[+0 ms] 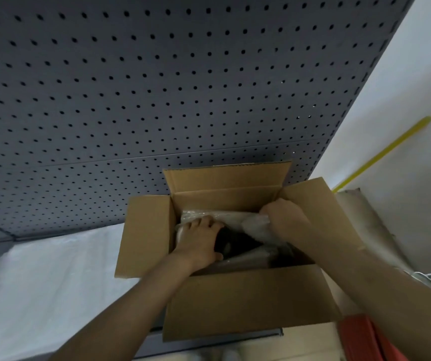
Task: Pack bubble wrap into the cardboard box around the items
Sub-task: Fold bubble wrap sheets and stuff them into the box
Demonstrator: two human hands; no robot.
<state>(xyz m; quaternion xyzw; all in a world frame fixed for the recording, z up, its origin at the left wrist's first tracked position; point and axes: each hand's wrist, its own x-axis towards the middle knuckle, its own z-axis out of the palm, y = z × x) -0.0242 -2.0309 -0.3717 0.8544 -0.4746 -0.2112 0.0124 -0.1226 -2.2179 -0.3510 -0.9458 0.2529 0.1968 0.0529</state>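
Note:
An open cardboard box (245, 303) stands in front of me with all its flaps folded outward. Clear bubble wrap (254, 227) lies crumpled inside it, over and around a dark item (235, 243) in the middle. My left hand (198, 243) reaches into the box's left side, its fingers spread flat on the wrap and the dark item. At the box's right inner edge my right hand (284, 217) grips a bunch of the bubble wrap. The rest of the box's contents is hidden under the wrap and my hands.
A grey pegboard wall (157, 87) rises right behind the box. A white sheet (39, 282) covers the surface to the left. To the right lie a beige sheet (365, 220), a yellow strip (381, 155) on the white wall and something red (362, 337) at the lower right.

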